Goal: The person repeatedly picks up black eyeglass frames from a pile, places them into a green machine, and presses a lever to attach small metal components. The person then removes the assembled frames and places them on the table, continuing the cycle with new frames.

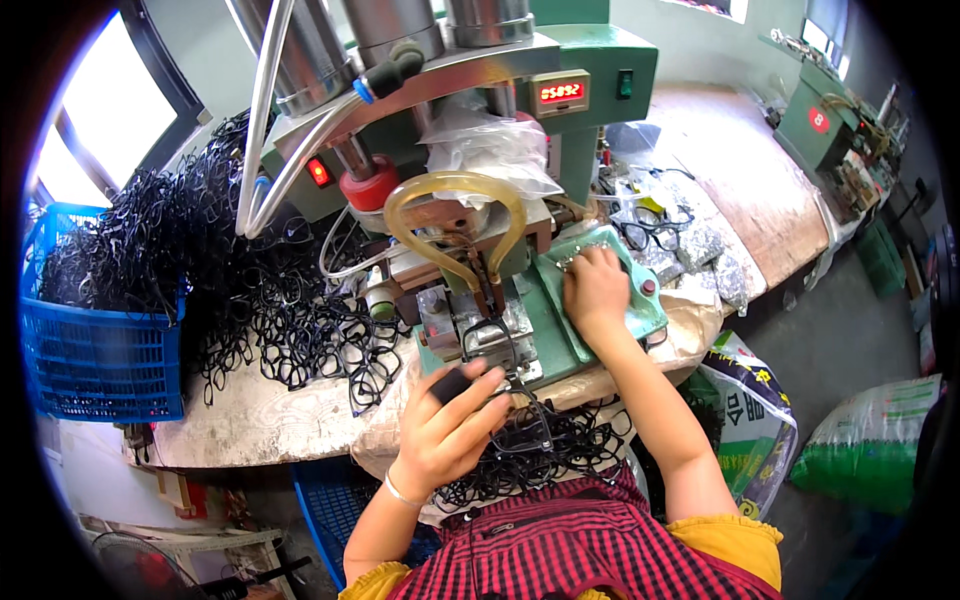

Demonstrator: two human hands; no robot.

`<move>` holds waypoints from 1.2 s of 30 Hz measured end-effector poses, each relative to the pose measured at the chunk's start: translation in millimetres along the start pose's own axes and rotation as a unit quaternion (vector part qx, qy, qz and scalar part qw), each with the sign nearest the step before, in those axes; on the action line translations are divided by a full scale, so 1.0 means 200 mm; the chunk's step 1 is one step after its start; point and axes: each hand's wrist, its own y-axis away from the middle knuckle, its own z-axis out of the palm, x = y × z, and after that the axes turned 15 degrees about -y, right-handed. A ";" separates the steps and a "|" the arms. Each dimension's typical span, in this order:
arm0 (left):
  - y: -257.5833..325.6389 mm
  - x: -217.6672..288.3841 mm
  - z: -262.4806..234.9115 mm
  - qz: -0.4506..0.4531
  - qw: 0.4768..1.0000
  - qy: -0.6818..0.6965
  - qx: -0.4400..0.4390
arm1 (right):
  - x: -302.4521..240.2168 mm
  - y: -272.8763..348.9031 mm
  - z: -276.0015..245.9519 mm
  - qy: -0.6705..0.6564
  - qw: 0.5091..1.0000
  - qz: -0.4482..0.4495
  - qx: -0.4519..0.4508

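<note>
At nine o'clock a blue crate (110,370) overflows with dark frames, more spilling inward across the worktop (250,430), presumably to keep stock near. Just off six o'clock the left hand (440,430) has its fingers bent and slightly spread beside one frame (515,380), seemingly steadying it; whether they pinch it, I cannot tell. That frame lies at the centre, its upper part beneath the press (450,75), which rises to twelve, probably so the tip meets it squarely. Towards five o'clock a pile (590,440) sits against the apron. At three the right hand (600,290) dips into the green tray (650,312) of small bits, fingers narrowed; any held piece is hidden.
</note>
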 end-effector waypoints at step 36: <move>0.57 -0.75 0.27 -0.536 0.786 0.221 0.215 | -0.51 0.05 -0.26 -0.558 0.826 0.071 0.025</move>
